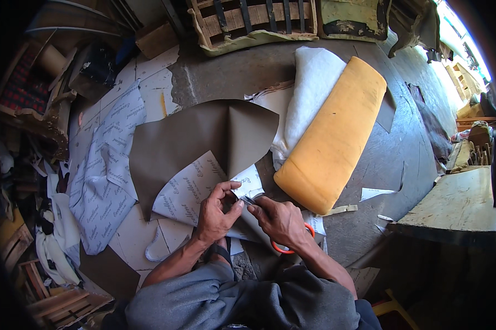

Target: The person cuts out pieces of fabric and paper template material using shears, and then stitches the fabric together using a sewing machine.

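My left hand (217, 217) is closed on a folded flap of brown sheet material with a printed white backing (247, 179), pinching it near its cut edge. My right hand (275, 220) is closed around a small metal cutting tool (248, 201), its tip against that flap beside my left fingers; whether it is a knife or scissor blades I cannot tell. An orange ring-shaped handle (308, 235) shows beside and under my right hand, partly hidden. The brown sheet (187, 132) spreads on the floor beyond my hands, partly folded over to show its backing.
An orange foam cushion (329, 135) and white batting (308, 82) lie to the right. Printed white fabric (107, 170) lies at left beside piled scraps (58, 231). A worn wooden sofa frame (253, 41) stands at the back, a wooden board (446, 203) at the right.
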Available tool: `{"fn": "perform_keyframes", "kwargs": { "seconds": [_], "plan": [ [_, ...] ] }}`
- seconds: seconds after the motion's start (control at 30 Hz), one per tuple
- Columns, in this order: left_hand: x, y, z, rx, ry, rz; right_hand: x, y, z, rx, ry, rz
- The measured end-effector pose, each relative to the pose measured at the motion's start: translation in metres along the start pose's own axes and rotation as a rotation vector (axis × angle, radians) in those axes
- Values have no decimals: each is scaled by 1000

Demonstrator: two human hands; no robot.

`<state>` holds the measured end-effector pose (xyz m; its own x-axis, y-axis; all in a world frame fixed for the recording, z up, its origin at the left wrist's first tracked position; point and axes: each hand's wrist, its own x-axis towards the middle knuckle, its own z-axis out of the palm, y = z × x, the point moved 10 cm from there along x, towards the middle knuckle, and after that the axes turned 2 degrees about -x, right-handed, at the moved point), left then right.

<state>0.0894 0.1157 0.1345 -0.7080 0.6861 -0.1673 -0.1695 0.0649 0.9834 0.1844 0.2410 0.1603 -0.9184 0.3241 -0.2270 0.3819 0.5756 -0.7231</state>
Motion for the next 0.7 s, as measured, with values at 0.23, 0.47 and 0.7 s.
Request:
{"fn": "perform_keyframes", "kwargs": {
  "seconds": [0.23, 0.47, 0.7],
  "plan": [
    [-1, 2, -1, -21, 13, 7, 1, 1, 0, 11, 20, 19],
    [0, 0, -1, -21, 9, -7, 0, 2, -1, 47, 31, 10],
    [-1, -1, -2, -34, 28, -25, 1, 1, 1, 47, 43, -14]
  ]
}}
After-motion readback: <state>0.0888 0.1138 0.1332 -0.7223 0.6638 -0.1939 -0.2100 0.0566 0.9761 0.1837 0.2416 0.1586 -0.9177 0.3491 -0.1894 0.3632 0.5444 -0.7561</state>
